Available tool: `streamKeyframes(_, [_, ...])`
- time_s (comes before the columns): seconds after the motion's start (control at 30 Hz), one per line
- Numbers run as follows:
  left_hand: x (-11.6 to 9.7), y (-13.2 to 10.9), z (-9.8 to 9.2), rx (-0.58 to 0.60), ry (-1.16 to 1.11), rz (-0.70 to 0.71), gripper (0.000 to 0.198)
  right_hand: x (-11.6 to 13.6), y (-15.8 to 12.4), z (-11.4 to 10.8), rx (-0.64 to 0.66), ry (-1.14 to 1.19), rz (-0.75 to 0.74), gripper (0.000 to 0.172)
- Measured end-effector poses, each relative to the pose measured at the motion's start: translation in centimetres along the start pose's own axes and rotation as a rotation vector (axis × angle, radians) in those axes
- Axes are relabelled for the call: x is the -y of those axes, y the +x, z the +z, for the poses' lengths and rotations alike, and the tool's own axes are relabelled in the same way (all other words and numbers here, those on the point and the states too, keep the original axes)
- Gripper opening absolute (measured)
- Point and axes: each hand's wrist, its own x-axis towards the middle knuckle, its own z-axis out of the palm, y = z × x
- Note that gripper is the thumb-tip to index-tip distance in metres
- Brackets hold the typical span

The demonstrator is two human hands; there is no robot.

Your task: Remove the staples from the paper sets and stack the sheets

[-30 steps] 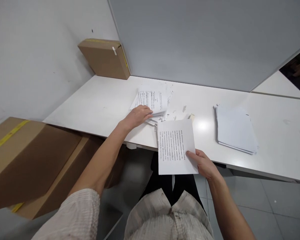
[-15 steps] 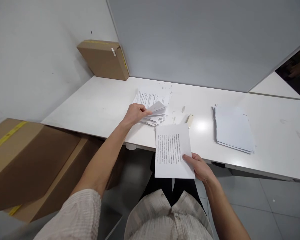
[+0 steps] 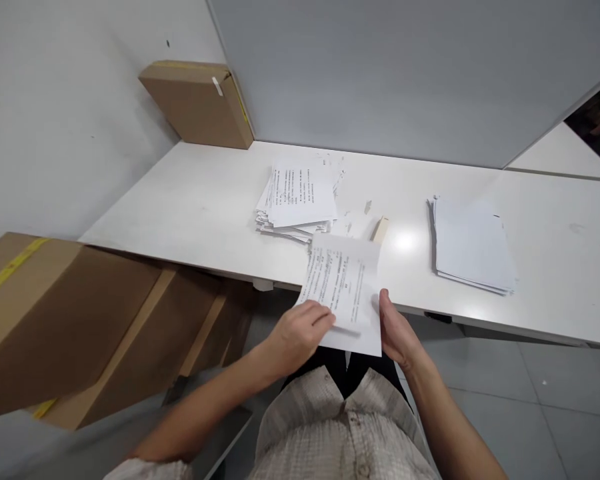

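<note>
My left hand (image 3: pixel 303 331) is closed with its fingers pinched on a printed sheet of paper (image 3: pixel 337 280). This sheet lies over a larger white sheet (image 3: pixel 373 337), whose lower and right margins show past it. Along the right edge of the paper is my right hand (image 3: pixel 399 333), its thumb at the edge and its other fingers partly hidden. Both sheets are held over the desk's front edge, above my lap. Beyond them an uneven pile of printed papers (image 3: pixel 305 197) lies on the white desk (image 3: pixel 195 200).
A neat stack of paper (image 3: pixel 470 243) lies at the right, face blank. Behind the held sheets is a small beige object (image 3: pixel 381 229), with paper scraps (image 3: pixel 368 207) near it. A cardboard box (image 3: pixel 197 103) stands in the back left corner; larger cartons (image 3: pixel 70 320) sit below left.
My left hand has come from the pile toward me, bringing a printed sheet over the paper at my right hand. My right thumb has shifted from the page's face to its edge.
</note>
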Motion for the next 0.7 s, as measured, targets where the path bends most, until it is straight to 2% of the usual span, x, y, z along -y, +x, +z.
streamKeyframes(0.1, [-1.4,-1.0,0.8,0.069,-0.087,0.014,0.017,-0.3,-0.2,0.2,0.041,-0.075,-0.051,0.053])
streamKeyframes(0.17, [-1.1,-1.2,0.7,0.044,-0.148,-0.066,0.019,-0.5,-0.5,0.3,0.051,-0.135,-0.093,0.051])
streamKeyframes(0.2, [-0.7,-1.3,0.5,0.009,-0.154,-0.169,0.022,-0.5,-0.6,0.3,0.053,-0.154,-0.107,0.050])
streamKeyframes(0.27, [0.6,-1.4,0.1,-0.040,-0.135,-0.464,0.030,-0.7,-0.9,0.3,0.046,-0.174,-0.133,0.048])
streamKeyframes(0.33, [2.0,-1.5,-0.1,-0.021,-0.182,-0.709,0.035,-0.7,-1.3,0.2,0.031,-0.204,-0.171,0.047])
streamKeyframes(0.37, [2.6,-1.4,-0.1,-0.006,-0.256,-0.771,0.036,-0.6,-1.5,0.2,0.026,-0.231,-0.194,0.046])
streamKeyframes(0.43, [3.2,-0.7,-0.1,-0.046,-0.470,-0.793,0.034,0.0,-1.9,0.4,0.009,-0.318,-0.254,0.045])
streamKeyframes(0.53, [2.9,1.5,-0.2,-0.294,-0.742,-0.715,0.039,1.9,-2.5,0.9,-0.062,-0.458,-0.434,0.041])
streamKeyframes(0.6, [2.4,3.6,-0.6,-0.475,-0.800,-0.641,0.039,3.8,-2.6,1.4,-0.118,-0.515,-0.595,0.037])
streamKeyframes(0.7, [2.1,6.5,-1.0,-0.704,-0.750,-0.546,0.031,6.7,-2.5,2.2,-0.177,-0.559,-0.794,0.032])
